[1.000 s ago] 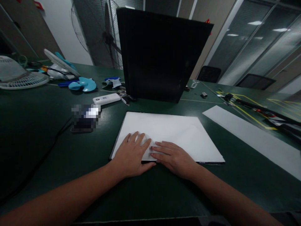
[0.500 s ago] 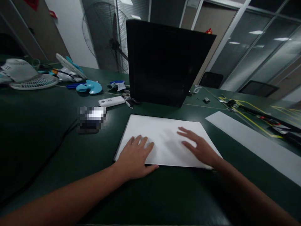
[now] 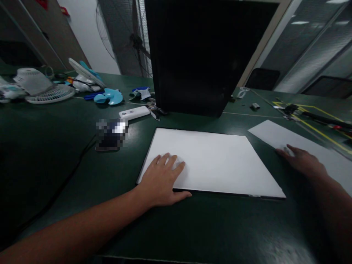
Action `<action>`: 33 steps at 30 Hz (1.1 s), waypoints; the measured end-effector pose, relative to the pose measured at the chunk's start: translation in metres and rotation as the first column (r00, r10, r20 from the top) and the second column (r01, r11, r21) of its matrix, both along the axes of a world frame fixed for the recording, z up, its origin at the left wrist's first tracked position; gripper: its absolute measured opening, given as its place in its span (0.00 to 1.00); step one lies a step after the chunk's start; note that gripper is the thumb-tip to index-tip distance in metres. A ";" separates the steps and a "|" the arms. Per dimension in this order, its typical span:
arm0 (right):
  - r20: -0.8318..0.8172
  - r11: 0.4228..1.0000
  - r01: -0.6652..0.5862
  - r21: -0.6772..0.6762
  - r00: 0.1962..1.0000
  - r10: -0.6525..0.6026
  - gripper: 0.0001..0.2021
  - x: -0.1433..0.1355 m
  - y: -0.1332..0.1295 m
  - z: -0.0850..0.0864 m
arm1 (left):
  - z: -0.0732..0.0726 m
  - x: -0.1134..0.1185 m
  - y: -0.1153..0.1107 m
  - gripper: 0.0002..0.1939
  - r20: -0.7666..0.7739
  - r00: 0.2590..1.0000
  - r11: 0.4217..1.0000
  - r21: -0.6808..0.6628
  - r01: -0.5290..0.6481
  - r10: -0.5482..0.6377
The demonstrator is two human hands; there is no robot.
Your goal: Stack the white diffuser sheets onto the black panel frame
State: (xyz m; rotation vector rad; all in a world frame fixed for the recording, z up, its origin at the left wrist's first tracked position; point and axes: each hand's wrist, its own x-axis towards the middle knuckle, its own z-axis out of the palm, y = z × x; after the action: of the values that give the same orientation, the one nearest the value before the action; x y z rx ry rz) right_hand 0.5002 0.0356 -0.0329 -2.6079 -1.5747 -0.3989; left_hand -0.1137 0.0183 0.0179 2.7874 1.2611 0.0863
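A flat white rectangular panel (image 3: 217,157) with a thin dark rim lies on the green table. My left hand (image 3: 163,179) rests palm down on its near left part, fingers spread and thumb out past the near edge. To the right lies a long white sheet (image 3: 268,130), set at a slant. My right hand (image 3: 305,163) is at the sheet's left edge, thumb and fingertips drawn close together around that edge. Its other fingers are partly hidden behind the hand, and the sheet still looks flat.
A large black screen-like panel (image 3: 203,62) stands upright behind the white panel. At the left are a white power strip (image 3: 134,113), a blurred-out device with a cable, a light-blue fan blade (image 3: 110,96) and white fan parts (image 3: 35,82). Yellow-edged strips (image 3: 324,134) lie far right.
My right hand has moved from above the white panel rightward to the sheet's edge. My left hand stays on the panel. The view has tilted down.
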 end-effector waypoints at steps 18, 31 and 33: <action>0.157 0.981 -0.076 0.177 0.986 0.048 0.26 -0.163 -0.032 0.099 | 0.003 0.001 -0.005 0.41 0.091 0.983 0.969 0.205 0.135 -0.157; 0.277 0.444 -0.891 0.090 0.451 0.848 0.26 -0.342 -0.052 0.039 | 0.005 0.010 -0.008 0.07 0.045 0.732 0.661 0.470 0.586 -0.680; 0.273 0.405 -0.909 0.098 0.416 0.868 0.25 -0.341 -0.059 0.038 | 0.004 0.009 -0.008 0.07 0.053 0.723 0.641 0.511 0.573 -0.689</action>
State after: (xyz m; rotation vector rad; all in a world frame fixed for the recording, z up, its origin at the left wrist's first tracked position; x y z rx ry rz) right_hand 0.1596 -0.0229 0.0049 -1.2017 -2.4901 -0.6459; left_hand -0.1043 0.0102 0.0220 3.2941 0.1296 0.7482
